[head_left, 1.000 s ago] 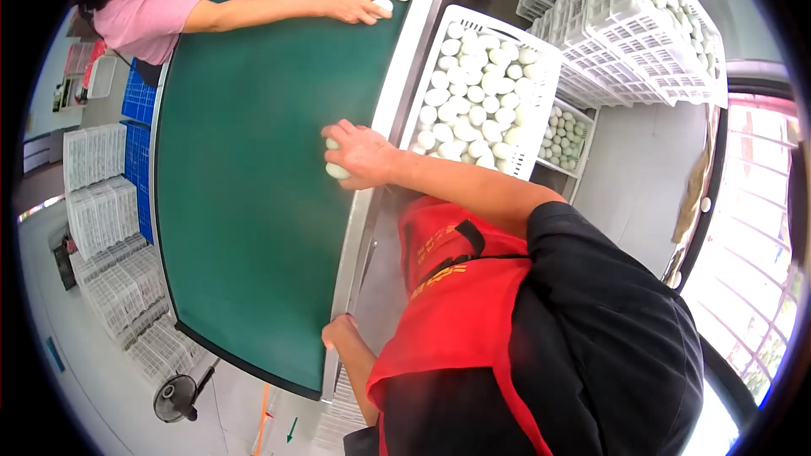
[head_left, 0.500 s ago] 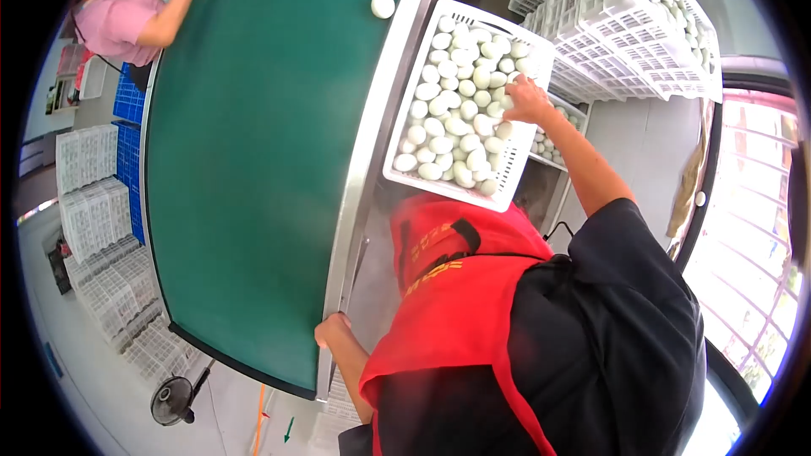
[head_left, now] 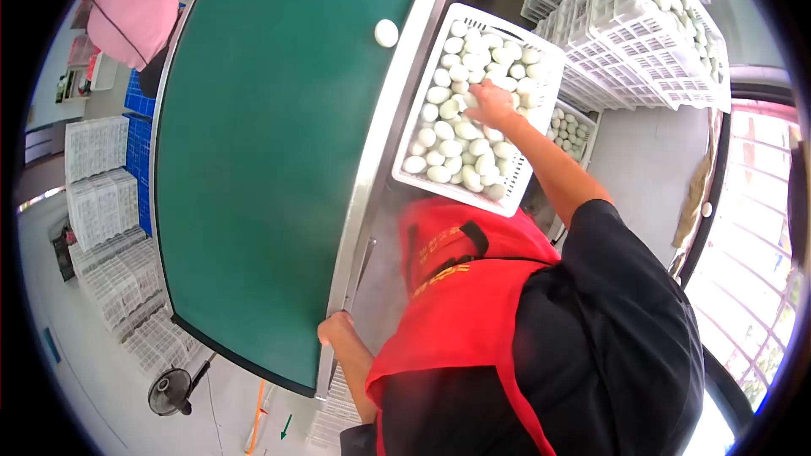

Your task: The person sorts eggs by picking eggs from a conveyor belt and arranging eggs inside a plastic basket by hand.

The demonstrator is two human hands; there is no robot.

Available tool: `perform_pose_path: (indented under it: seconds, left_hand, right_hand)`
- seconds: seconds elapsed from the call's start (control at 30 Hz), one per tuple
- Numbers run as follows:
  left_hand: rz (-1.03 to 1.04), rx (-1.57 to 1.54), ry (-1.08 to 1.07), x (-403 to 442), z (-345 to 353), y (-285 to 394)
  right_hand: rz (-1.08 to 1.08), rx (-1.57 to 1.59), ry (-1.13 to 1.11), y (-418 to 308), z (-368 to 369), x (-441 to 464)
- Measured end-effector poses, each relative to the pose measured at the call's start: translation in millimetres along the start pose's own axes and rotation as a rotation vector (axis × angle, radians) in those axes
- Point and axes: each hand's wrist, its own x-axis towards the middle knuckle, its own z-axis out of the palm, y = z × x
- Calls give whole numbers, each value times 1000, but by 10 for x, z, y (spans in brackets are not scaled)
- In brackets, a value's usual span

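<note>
Right hand picked among eggs at one o'clock, thumb parted from fingers, hold unclear; lifting needed gentleness. Left hand, fingers indistinct, touched table edge, seven o'clock.

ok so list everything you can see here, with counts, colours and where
table: one, green top, centre
lone egg: one, white, on the table
near crate: one, white, right of the table
eggs: too many to count, pale, in the near crate
stacked crates: several, white, upper right, eggs in some
blue crates: several, left
white crates: several, far left
fan: one, dark, lower left
arrow: one, green, floor
co-worker: one, pink top, upper left
apron: one, red, on the wearer
right hand: one, among the eggs
left hand: one, table edge
</note>
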Motion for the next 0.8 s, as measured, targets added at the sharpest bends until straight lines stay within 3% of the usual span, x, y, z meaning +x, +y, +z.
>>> perform_pose_path:
  seconds: [0.1, 0.13, 0.2, 0.3, 0.37, 0.5, 0.57, 0.67, 0.7, 0.8]
  left_hand:
    - [-45, -58, -117, 490, 31, -14]
    - [-55, -77, -159, 662, 47, 2]
    - [-70, -112, -247, 847, 99, 55]
    - [249, 467, -335, 777, 126, 148]
    - [156, 299, -293, 736, 71, 147]
    - [-26, -48, -212, 767, 45, 44]
    - [-20, -39, -186, 762, 35, 51]
    - [2, -39, -158, 726, 78, 96]
    - [10, -43, -148, 707, 90, 109]
    - [364, 913, -288, -182, -37, 60]
  right_hand:
    - [41, 53, 23, -218, -122, 49]
    - [-5, 84, 210, -247, -96, 97]
    - [-129, 219, 368, -462, -302, 213]
    - [-341, 378, 521, -1065, -693, 354]
    - [-546, 299, 645, -1437, -741, 568]
    - [-748, 80, 485, -1927, -624, 770]
    - [-738, -98, 357, -2081, -496, 843]
    - [-737, -73, 274, -2167, -451, 998]
    - [-686, 29, 348, -2163, -471, 1057]
    - [-462, 227, 543, -2011, -728, 1259]
